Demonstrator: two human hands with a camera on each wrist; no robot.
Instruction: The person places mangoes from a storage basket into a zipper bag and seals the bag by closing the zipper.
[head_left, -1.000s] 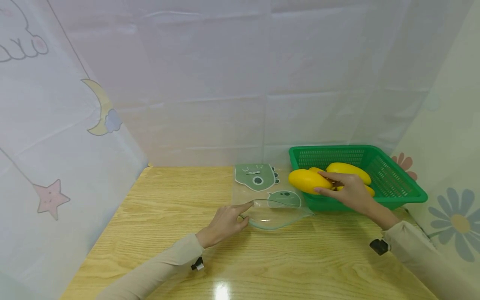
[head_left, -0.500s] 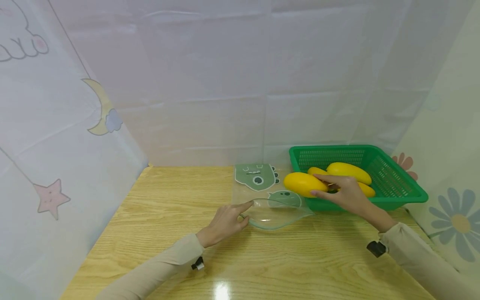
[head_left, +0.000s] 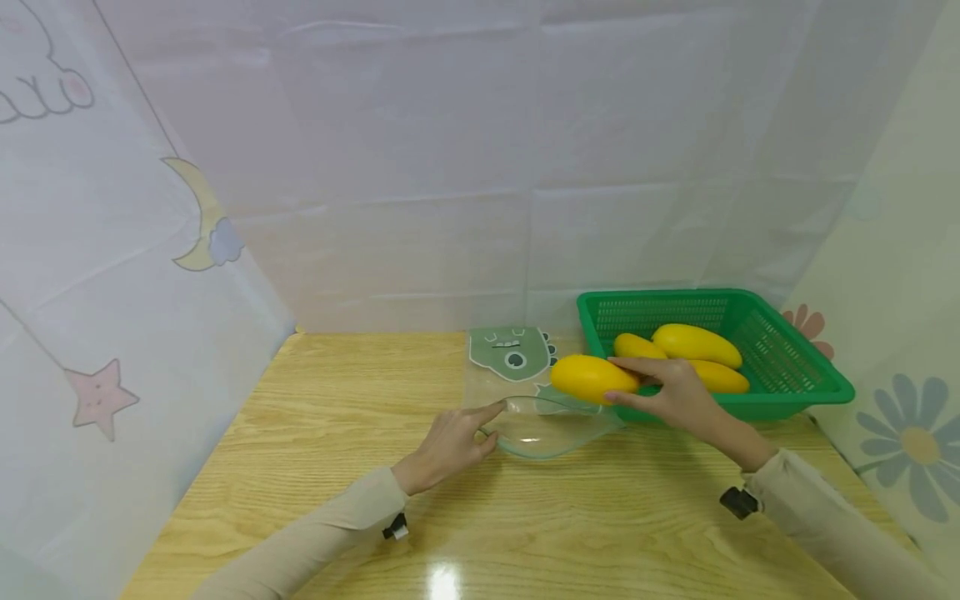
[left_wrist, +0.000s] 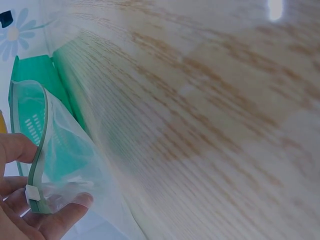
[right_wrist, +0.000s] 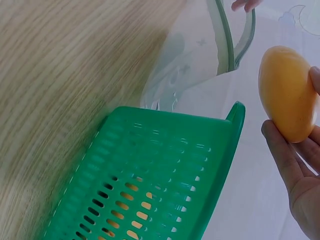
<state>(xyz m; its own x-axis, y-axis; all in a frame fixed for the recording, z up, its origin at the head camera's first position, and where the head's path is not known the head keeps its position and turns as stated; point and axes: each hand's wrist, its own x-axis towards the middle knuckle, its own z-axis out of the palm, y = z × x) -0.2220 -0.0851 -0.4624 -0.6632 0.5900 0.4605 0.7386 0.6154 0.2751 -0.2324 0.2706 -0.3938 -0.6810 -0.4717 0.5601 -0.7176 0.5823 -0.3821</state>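
My right hand point(head_left: 686, 402) holds a smooth yellow mango point(head_left: 591, 379) between thumb and fingers, in the air left of the green basket and just above the bag's mouth. A clear zip bag point(head_left: 543, 437) with green dinosaur prints lies on the table, its mouth spread apart. At the bag's left edge, my left hand point(head_left: 448, 446) pinches the rim. The left wrist view shows a white slider point(left_wrist: 33, 192) on the zip between its fingers. In the right wrist view, the mango point(right_wrist: 286, 95) sits against the fingertips, clear of the basket.
On the right stands a green plastic basket point(head_left: 813, 392) with slotted walls. Inside it lie more mangoes, one at the back point(head_left: 697, 346). The wooden table point(head_left: 352, 392) reaches a fabric-covered wall point(head_left: 405, 250) behind, with printed hangings on both sides.
My right hand has carried the mango left and slightly toward me, from the basket's left rim to above the bag's mouth. My left hand and the bag stay in place.
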